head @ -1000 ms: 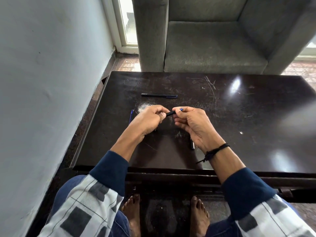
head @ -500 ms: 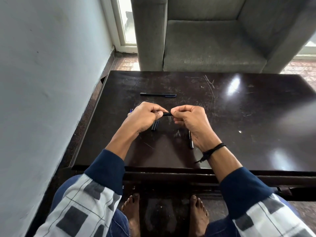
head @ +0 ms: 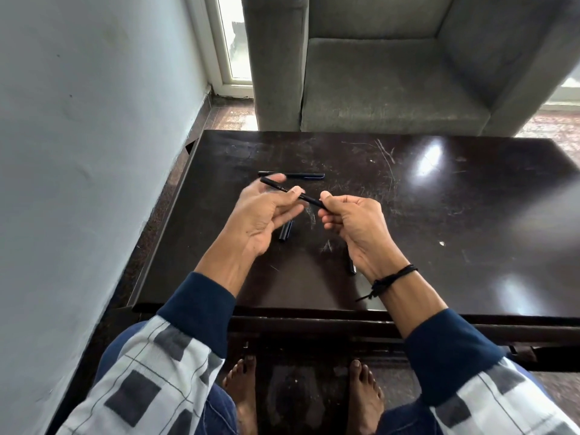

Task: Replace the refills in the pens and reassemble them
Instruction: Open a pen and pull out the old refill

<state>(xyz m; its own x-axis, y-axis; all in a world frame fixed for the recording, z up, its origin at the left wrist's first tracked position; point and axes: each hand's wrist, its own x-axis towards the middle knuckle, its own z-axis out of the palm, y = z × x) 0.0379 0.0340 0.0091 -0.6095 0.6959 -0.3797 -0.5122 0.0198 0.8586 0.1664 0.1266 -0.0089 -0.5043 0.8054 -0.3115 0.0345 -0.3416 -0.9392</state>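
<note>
Above the dark table (head: 470, 246) I hold a black pen (head: 284, 189), tilted up to the left. My right hand (head: 354, 227) pinches its near right end between thumb and fingertips. My left hand (head: 263, 215) is turned palm up; its thumb lies on the pen's middle and its blurred fingers sit behind the barrel. A second dark pen (head: 301, 175) lies flat on the table just beyond my hands. A short black pen part (head: 285, 231) lies below my left hand. Another pen piece (head: 352, 267) shows partly under my right wrist.
A grey armchair (head: 392, 73) stands right behind the table's far edge. A pale wall (head: 94, 152) runs along the left side. My knees and bare feet are below the table's near edge (head: 314, 312).
Both hands rose off the table with the pen. My left hand turned palm up and loosened its fingers, so more of the barrel shows, now slanting up to the left.
</note>
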